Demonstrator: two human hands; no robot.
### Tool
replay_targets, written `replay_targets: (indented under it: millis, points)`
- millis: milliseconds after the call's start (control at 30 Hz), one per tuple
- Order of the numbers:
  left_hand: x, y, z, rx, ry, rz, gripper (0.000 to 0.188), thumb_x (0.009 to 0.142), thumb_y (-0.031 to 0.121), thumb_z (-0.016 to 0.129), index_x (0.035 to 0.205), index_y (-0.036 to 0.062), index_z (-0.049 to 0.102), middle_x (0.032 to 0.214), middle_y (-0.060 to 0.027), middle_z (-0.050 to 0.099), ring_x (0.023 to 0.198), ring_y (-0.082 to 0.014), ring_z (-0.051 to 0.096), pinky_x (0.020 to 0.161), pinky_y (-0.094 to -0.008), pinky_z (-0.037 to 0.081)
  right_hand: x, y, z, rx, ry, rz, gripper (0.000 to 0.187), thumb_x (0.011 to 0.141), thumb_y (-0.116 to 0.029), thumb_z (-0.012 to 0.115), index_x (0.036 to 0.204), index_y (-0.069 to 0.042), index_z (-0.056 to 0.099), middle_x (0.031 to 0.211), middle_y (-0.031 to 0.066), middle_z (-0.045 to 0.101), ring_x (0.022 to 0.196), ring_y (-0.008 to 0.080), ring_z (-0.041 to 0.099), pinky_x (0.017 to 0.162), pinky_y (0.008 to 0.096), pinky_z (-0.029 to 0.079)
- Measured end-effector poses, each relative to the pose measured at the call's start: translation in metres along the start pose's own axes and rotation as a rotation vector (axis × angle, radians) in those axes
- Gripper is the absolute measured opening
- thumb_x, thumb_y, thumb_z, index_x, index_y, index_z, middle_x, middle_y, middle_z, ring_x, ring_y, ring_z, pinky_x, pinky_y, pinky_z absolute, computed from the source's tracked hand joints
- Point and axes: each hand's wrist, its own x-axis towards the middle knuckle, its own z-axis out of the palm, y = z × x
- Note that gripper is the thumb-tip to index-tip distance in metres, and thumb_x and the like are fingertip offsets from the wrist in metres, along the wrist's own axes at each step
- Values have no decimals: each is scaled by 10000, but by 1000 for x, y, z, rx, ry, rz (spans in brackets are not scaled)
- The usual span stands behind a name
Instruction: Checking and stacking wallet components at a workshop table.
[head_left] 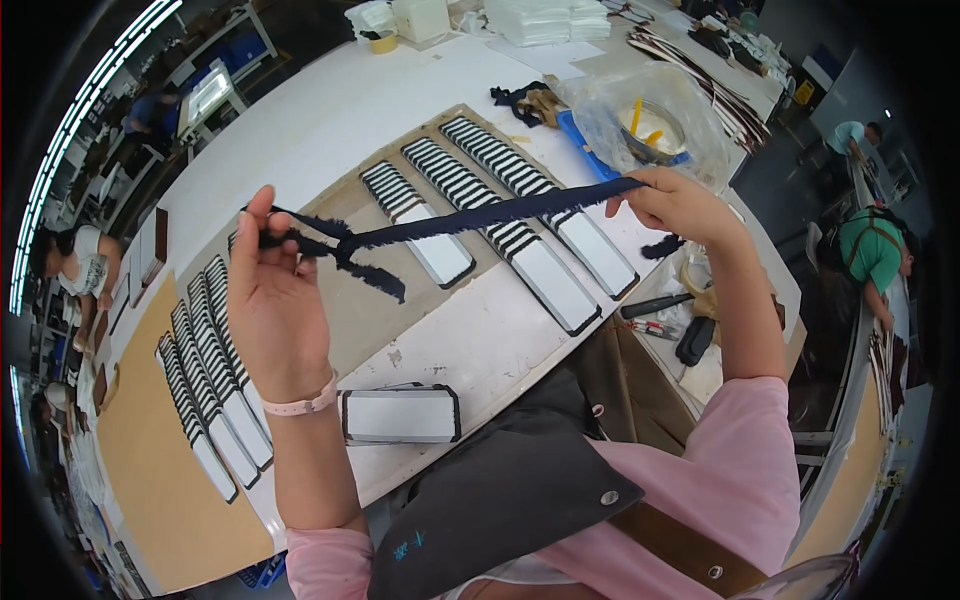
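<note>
A dark navy cloth strip (500,213) with frayed edges is stretched above the table between my two hands. My left hand (283,325) is raised, its fingers curled round a looped, knotted end, and a loose tail hangs beside them. The other end is pinched in my right hand (675,207), with the thumb and fingers pressed together. Below the strip, overlapping rows of white dark-edged panels (545,270) lie on a grey-brown board (350,325). Near the front edge rests a small pile of similar panels (400,415).
More fanned panels (215,420) lie on a tan board (150,480) at left. Plastic covers part of a metal bowl (655,130) on a blue tray (580,140). A black-handled tool (655,305) and tape roll (700,275) lie right. Other people work at both sides.
</note>
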Motion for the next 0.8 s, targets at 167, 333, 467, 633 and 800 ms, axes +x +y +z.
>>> replay_targets:
  millis: [167,333,467,633,800]
  points:
    - [14,20,-47,-86,-81,-76,185,1017,312,535,976,169,646,788,74,612,956,-94,560,915,-332,368,36,26,3,150,107,111,365,976,-236,430,740,-34,622,494,-63,347,451,70,292,445,269,247]
    - [15,5,-52,-335,2,-170,133,999,253,566,962,128,590,679,54,548,770,-96,604,893,-348,444,47,43,5,544,53,145,454,992,-257,416,587,-65,486,455,-68,265,365,68,190,372,265,132]
    - [20,-3,-62,-386,38,-193,179,1003,266,553,952,104,609,671,46,544,749,-98,610,727,-279,484,46,50,8,686,51,131,461,982,-246,425,543,-103,413,454,-54,253,369,70,201,368,263,136]
    - [15,-4,-57,-427,61,-187,201,1007,270,545,949,97,630,684,38,554,769,-100,613,720,-282,483,54,60,19,744,20,159,444,965,-246,441,548,-100,406,464,-49,261,380,66,176,375,263,137]
    - [12,-4,-63,-433,29,-197,206,1008,275,543,981,97,643,719,33,578,782,-110,611,736,-288,483,63,70,23,770,11,182,402,934,-215,438,549,-100,413,466,-53,267,380,65,174,377,261,136]
